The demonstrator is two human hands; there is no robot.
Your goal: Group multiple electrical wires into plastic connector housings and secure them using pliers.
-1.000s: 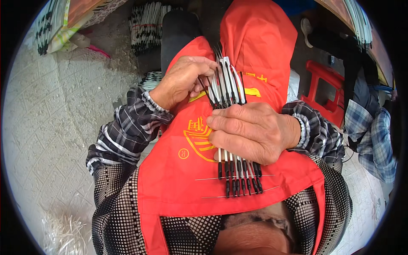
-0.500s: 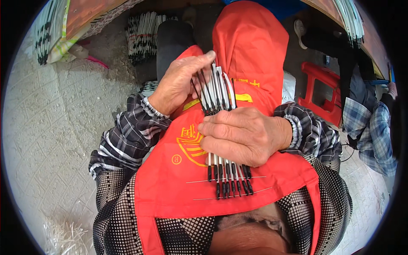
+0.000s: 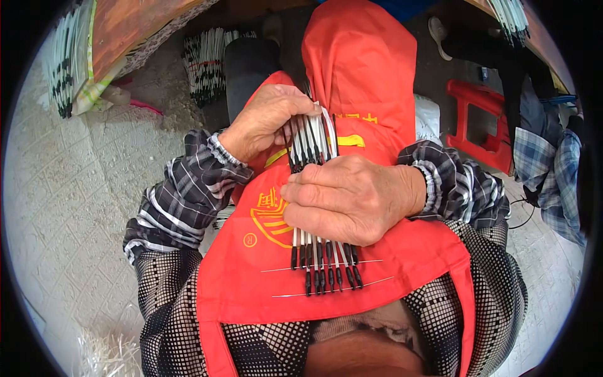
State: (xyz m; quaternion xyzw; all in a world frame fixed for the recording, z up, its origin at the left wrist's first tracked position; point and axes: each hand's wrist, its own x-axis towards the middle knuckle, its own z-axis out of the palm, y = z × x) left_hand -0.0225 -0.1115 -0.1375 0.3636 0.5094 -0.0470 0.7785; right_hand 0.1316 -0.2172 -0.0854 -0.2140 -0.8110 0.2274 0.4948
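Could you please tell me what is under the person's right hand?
Under the right hand are black-tipped white strips, showing above and below it in the picture, with the red apron beneath. The strips' middle part is covered and cannot be seen.

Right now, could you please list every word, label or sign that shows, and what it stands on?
Red apron: yellow characters and a circled mark by a yellow emblem, partly behind the right hand; wording not copied.
Same apron, farther up: yellow lettering; wording not copied.
White package: any marks are too small to read.
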